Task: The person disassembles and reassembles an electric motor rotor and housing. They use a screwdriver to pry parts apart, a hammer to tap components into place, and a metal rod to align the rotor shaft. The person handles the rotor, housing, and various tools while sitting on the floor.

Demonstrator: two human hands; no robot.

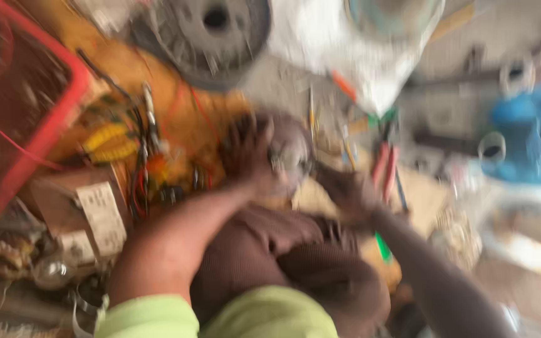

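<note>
Lime-green sleeve nearest. Left hand wraps, fingers curled, the round grey motor part held over the lap; right hand touches its right side, grip blurred, cannot tell. Red-handled pliers lie beyond.

Approach is obstructed on all sides: red crate left, grey wheel ahead, red-handled pliers right, tangled wires between.

Cluttered workshop floor

Left of the grip lie a red crate and wires; above it a grey disc; right, red-handled pliers.
</note>
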